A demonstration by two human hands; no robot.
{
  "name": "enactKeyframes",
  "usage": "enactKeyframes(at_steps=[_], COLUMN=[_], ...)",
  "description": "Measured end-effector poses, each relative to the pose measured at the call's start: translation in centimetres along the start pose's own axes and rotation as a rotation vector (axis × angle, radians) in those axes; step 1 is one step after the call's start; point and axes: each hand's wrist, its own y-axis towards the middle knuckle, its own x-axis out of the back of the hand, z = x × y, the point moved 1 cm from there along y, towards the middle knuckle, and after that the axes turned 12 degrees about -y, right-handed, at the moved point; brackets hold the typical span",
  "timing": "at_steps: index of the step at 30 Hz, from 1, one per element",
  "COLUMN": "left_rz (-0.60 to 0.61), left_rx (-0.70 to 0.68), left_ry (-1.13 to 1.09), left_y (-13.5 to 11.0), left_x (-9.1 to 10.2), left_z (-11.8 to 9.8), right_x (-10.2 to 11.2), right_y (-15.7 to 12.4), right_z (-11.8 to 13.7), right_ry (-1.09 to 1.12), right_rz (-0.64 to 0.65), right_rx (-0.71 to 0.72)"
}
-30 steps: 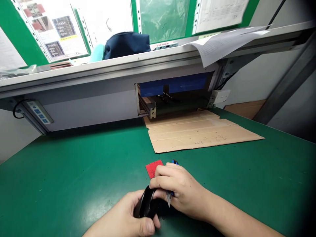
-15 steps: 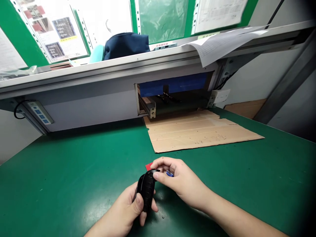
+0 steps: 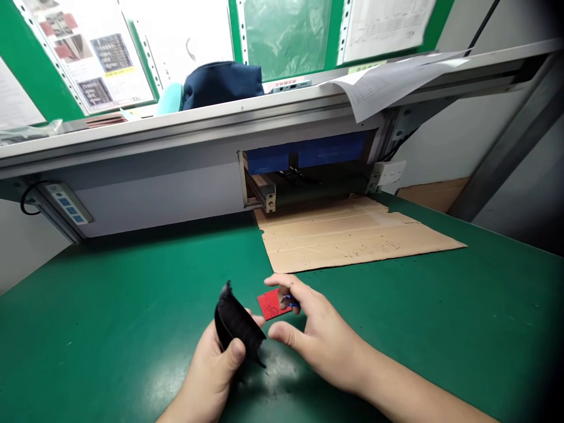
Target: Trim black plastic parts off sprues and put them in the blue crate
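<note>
My left hand grips a curved black part, hollow like a shell and slightly blurred, with its thumb over the near edge. To its right, my right hand has its thumb and index finger spread apart, not touching the black part. Its other fingers curl around a small blue and metal tool, mostly hidden, whose kind I cannot make out. Behind those fingers a red square piece with dark markings lies on the green table.
A flat cardboard sheet lies beyond my hands, below an opening in the grey panel. On the shelf above are a dark blue pouch, a phone and overhanging paper. A power strip is mounted at left.
My left hand has turned the black part, now leaning left with its hollow showing. The right hand has let go of its top end and opened thumb and index finger. More of the red piece shows.
</note>
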Motion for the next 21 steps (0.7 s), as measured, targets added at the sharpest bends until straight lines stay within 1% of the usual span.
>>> enactKeyframes(at_steps=[2, 3, 6, 12, 17, 21], left_rz=[-0.07, -0.087, -0.077, -0.07, -0.061, -0.019], left_rx=[-0.068, -0.085, -0.097, -0.157, -0.168, -0.147], left_ry=[-0.096, -0.133, -0.19, -0.19, -0.133, -0.079], left_y=[-0.1, -0.2, -0.4, -0.5, -0.5, -0.6], left_x=[0.3, 0.4, 0.0, -0.9, -0.7, -0.5], left_z=[0.1, 0.0, -0.4, -0.8, -0.8, -1.0], right_x=[-0.2, -0.4, -0.9, -1.2, -1.0, -1.3], right_y=[-0.2, -0.3, -0.4, -0.4, -0.3, -0.3], right_z=[0.2, 0.3, 0.5, 0.4, 0.5, 0.4], right_ry=[-0.194, -0.279, -0.419, -0.467, -0.474, -0.518], right_rz=[0.026, 0.044, 0.045, -0.026, -0.066, -0.059], right_rx=[0.126, 0.165, 0.203, 0.241, 0.238, 0.283])
